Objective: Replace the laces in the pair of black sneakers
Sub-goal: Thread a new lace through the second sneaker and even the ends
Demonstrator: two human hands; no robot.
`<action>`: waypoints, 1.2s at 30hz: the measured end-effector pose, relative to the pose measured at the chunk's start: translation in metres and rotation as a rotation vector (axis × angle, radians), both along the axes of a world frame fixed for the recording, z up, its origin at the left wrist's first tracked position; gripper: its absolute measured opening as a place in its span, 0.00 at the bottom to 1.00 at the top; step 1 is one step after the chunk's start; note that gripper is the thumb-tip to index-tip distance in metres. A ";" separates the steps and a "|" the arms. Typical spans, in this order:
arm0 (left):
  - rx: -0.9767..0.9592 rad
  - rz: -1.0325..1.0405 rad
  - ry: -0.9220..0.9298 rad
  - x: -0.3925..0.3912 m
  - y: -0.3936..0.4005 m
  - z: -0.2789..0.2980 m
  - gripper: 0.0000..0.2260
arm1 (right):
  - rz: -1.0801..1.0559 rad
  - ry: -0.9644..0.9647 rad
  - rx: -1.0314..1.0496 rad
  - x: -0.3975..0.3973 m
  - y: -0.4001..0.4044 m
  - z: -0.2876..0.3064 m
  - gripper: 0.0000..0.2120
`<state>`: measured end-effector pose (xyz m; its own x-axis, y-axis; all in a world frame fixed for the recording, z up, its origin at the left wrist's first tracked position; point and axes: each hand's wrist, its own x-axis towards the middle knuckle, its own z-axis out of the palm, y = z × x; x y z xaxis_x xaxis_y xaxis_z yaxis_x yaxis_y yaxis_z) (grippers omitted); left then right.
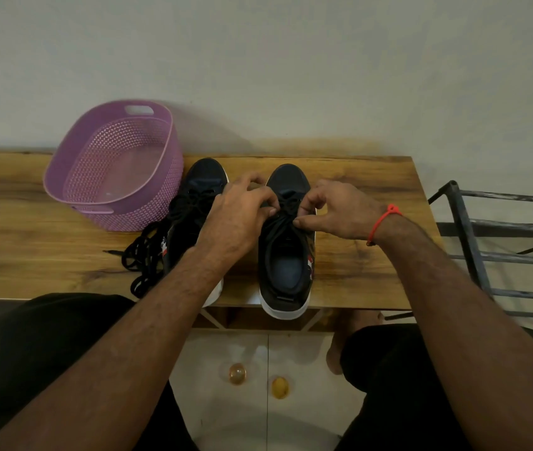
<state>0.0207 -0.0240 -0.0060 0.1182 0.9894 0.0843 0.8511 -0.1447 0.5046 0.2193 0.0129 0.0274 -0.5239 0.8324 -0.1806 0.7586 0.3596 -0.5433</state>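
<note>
Two black sneakers with white soles stand side by side on the wooden table (356, 275), toes toward the wall. The right sneaker (286, 255) has a black lace (280, 222) across its eyelets. My left hand (239, 213) pinches that lace from the left side. From the right, my right hand (336, 209) pinches it with curled fingers. The left sneaker (200, 196) is partly hidden under my left forearm. A loose heap of black laces (144, 255) lies on the table left of it.
A purple perforated plastic basket (112, 170), with nothing in it, sits at the back left of the table against the wall. A dark metal rack (499, 249) stands right of the table. My knees in black trousers are below the table's front edge.
</note>
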 end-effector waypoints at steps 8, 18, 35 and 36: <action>-0.041 -0.078 0.072 0.007 -0.001 -0.006 0.15 | 0.005 0.018 -0.023 -0.001 -0.003 0.005 0.05; 0.032 -0.061 0.096 0.006 -0.001 0.001 0.11 | 0.008 -0.006 -0.015 -0.001 -0.004 0.006 0.06; 0.089 -0.031 0.224 0.003 -0.006 0.006 0.09 | -0.002 -0.005 0.043 0.000 -0.003 0.001 0.04; 0.100 -0.024 0.230 0.003 -0.007 0.006 0.09 | -0.011 -0.015 0.058 0.000 -0.003 0.000 0.04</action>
